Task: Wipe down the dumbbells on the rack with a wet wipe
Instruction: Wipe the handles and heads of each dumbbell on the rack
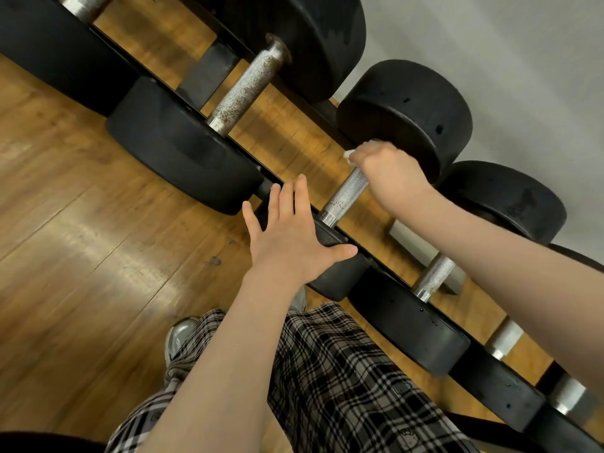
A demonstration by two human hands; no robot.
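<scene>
Several black dumbbells lie side by side on a low black rack [287, 188]. My right hand [389, 171] grips the far end of one dumbbell's knurled steel handle [346, 197], with a white wet wipe [351, 155] bunched under its fingers, right against the far black head [408, 109]. My left hand [291, 233] rests with fingers spread and straight on the same dumbbell's near head [340, 276]. A bigger dumbbell [242, 89] sits to the left, and a smaller one [434, 276] to the right.
The rack stands on a wooden plank floor [81, 223] against a pale wall [506, 44]. My plaid trousers [327, 371] and a grey shoe [179, 335] are close to the rack's front rail. More dumbbells continue toward the lower right.
</scene>
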